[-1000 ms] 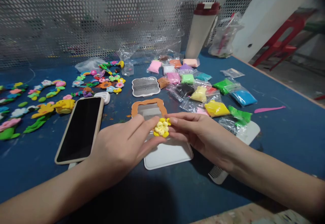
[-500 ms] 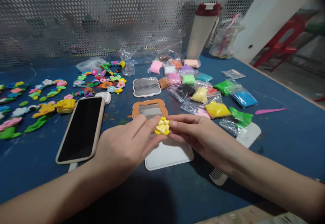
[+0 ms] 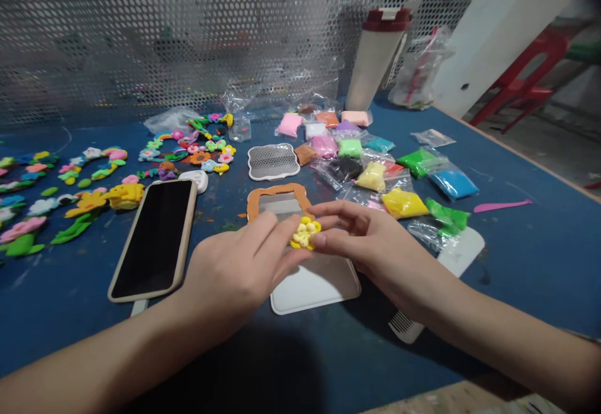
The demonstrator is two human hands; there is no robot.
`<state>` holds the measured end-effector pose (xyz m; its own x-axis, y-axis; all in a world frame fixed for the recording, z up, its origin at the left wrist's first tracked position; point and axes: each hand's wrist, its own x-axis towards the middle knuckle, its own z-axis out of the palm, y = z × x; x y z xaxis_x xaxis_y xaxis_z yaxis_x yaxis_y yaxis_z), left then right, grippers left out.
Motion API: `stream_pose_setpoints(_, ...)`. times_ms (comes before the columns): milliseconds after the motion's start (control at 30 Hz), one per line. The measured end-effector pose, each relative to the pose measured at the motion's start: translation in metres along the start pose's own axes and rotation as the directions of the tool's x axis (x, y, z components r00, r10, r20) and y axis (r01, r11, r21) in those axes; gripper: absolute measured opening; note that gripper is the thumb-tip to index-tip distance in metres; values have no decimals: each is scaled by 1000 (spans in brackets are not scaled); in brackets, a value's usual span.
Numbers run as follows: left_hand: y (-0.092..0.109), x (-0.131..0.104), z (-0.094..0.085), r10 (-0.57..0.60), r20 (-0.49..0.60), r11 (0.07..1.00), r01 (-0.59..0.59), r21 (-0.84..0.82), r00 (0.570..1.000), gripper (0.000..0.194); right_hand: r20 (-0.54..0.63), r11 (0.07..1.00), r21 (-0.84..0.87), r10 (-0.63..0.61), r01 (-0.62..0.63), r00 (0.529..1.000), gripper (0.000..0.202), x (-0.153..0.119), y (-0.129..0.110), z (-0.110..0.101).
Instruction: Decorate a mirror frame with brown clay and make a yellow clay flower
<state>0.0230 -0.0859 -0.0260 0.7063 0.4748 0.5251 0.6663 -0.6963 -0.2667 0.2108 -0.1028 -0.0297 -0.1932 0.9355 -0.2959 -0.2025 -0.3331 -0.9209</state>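
Observation:
A small yellow clay flower (image 3: 305,233) with paler petals on top is held between both hands. My left hand (image 3: 244,257) grips its left side with fingers and thumb. On its right side, the thumb and fingers of my right hand (image 3: 375,245) pinch it. Under the hands lies a mirror (image 3: 282,203) whose frame is edged with orange-brown clay (image 3: 253,202); its white lower part (image 3: 314,285) shows below. Farther back is a second mirror (image 3: 273,162) with a wavy white rim.
A phone (image 3: 154,238) lies left, beside colourful clay decorations (image 3: 89,204). Bagged clay (image 3: 404,203) spreads at centre right. A white comb (image 3: 408,326) lies partly beneath my right arm, a pink tool (image 3: 502,206) farther right. A tumbler (image 3: 378,57) stands at the back.
The flower has tilted slightly between the fingers, and my right hand's fingers have shifted around its edge. The whole view has moved slightly, with things appearing a little farther right.

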Motion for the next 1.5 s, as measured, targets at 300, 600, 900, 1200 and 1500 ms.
stream_pose_setpoints(300,-8,15,-6,-293,490,570,562,-600,821,21,-12,999,40,-6,7,1000,36,5,-2,-4)
stream_pose_setpoints(600,-3,15,-1,-286,671,315,729,-608,684,27,2,999,50,6,-6,1000,33,6,-1,-2)
stream_pose_setpoints(900,1,15,5,-287,670,185,726,-662,684,34,-9,995,-97,-14,13,1000,34,7,0,3)
stream_pose_setpoints(1200,-7,8,1,-335,633,250,714,-654,698,32,219,911,-394,-31,117,975,23,1,0,-6)
stream_pose_setpoints(1500,0,1,6,-223,535,626,540,-563,815,26,265,414,-839,-256,353,930,7,-6,-2,-2)
